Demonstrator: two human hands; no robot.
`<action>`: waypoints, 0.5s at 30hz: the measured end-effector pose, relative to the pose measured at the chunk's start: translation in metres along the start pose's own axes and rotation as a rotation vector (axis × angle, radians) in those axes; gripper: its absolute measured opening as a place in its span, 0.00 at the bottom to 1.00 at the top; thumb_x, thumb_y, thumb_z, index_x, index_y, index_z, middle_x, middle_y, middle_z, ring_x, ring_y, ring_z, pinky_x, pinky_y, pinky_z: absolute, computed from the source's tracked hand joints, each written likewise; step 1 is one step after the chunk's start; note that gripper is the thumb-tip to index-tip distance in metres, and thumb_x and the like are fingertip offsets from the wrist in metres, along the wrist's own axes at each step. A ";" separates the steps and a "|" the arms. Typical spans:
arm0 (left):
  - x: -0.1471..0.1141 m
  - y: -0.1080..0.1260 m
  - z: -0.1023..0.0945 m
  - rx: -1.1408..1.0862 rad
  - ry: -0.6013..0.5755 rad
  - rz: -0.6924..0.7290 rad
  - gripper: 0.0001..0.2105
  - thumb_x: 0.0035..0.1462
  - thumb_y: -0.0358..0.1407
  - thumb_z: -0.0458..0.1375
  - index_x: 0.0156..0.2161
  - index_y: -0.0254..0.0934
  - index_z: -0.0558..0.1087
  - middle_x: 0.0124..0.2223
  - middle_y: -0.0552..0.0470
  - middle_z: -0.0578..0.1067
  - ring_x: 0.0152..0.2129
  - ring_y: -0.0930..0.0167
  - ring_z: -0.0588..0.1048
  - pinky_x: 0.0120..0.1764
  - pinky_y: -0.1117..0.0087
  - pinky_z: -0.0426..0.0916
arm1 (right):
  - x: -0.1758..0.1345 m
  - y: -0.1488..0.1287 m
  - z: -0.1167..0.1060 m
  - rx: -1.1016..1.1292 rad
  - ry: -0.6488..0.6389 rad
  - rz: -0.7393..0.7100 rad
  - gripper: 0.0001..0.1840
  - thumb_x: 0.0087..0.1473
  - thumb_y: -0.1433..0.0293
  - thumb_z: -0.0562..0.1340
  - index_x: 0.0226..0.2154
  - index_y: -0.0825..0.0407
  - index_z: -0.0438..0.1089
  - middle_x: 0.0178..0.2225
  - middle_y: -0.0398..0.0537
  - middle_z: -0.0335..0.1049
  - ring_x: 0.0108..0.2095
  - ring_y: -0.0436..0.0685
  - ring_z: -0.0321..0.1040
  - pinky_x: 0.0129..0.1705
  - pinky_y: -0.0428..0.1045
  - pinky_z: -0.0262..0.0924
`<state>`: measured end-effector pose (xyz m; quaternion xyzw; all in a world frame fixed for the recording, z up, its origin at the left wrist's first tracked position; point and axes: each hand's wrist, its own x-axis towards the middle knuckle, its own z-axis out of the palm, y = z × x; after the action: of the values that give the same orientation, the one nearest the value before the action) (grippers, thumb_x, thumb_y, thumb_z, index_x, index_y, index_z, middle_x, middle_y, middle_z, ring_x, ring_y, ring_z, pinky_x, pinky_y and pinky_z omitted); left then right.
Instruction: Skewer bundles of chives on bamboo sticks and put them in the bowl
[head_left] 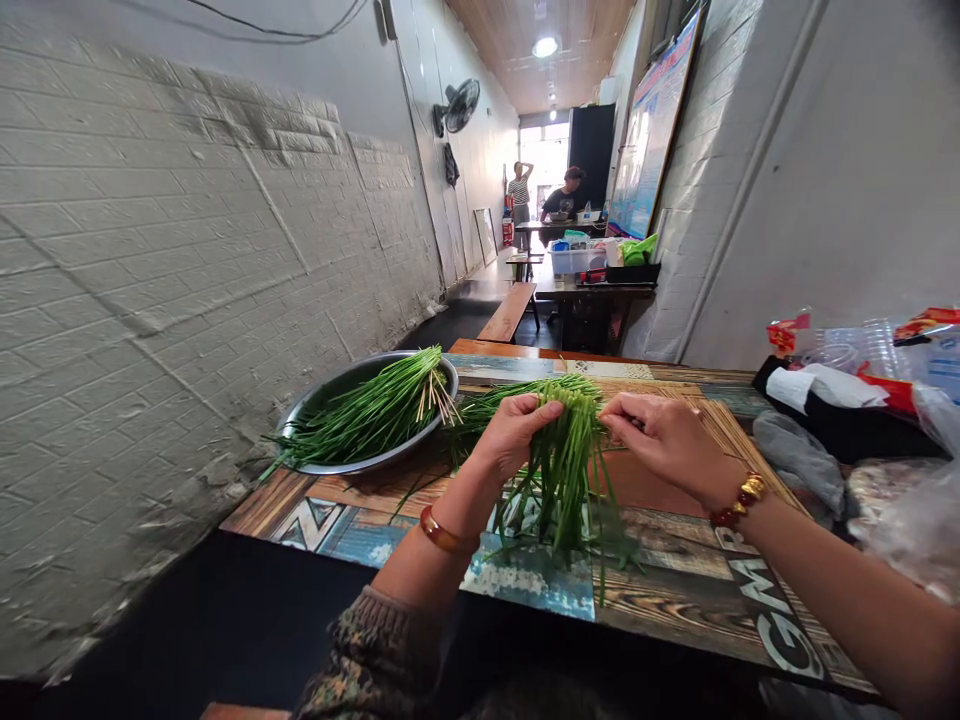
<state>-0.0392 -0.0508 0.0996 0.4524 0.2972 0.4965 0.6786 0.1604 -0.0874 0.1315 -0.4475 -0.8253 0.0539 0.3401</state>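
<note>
both hands (585, 430) grip chives (562, 470) (stalk ends hidden by fingers).

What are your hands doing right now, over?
Left hand and right hand both gripping a bunch of chives above the table. More chives in metal bowl. Nothing blocking.

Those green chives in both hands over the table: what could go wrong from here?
The bunch of chives hangs loosely from the left hand and right hand, so strands might slip onto the table. Some already trail towards its near edge and could drop off. Loose blades could also mix with the chives in the metal basin.
</note>
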 end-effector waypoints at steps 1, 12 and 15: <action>0.000 0.000 -0.002 0.004 -0.021 0.003 0.15 0.38 0.40 0.71 0.28 0.30 0.78 0.24 0.52 0.76 0.21 0.76 0.71 0.28 0.74 0.64 | -0.001 0.001 -0.001 0.007 -0.006 0.007 0.12 0.59 0.67 0.54 0.26 0.50 0.67 0.23 0.43 0.72 0.25 0.52 0.67 0.29 0.48 0.54; 0.001 -0.003 -0.008 0.003 -0.022 0.047 0.15 0.41 0.42 0.70 0.27 0.30 0.77 0.24 0.54 0.73 0.22 0.77 0.69 0.30 0.74 0.63 | 0.001 0.000 -0.005 0.025 -0.025 0.057 0.13 0.59 0.68 0.54 0.25 0.51 0.67 0.23 0.43 0.71 0.25 0.53 0.66 0.29 0.48 0.54; 0.001 -0.004 -0.007 0.018 -0.016 0.056 0.16 0.40 0.42 0.70 0.27 0.29 0.77 0.24 0.54 0.73 0.22 0.77 0.69 0.30 0.75 0.63 | 0.002 0.002 -0.002 0.031 -0.022 0.050 0.12 0.58 0.68 0.54 0.25 0.51 0.67 0.23 0.44 0.71 0.25 0.52 0.65 0.29 0.47 0.53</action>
<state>-0.0438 -0.0478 0.0933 0.4706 0.2832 0.5090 0.6627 0.1621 -0.0850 0.1331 -0.4623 -0.8165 0.0802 0.3364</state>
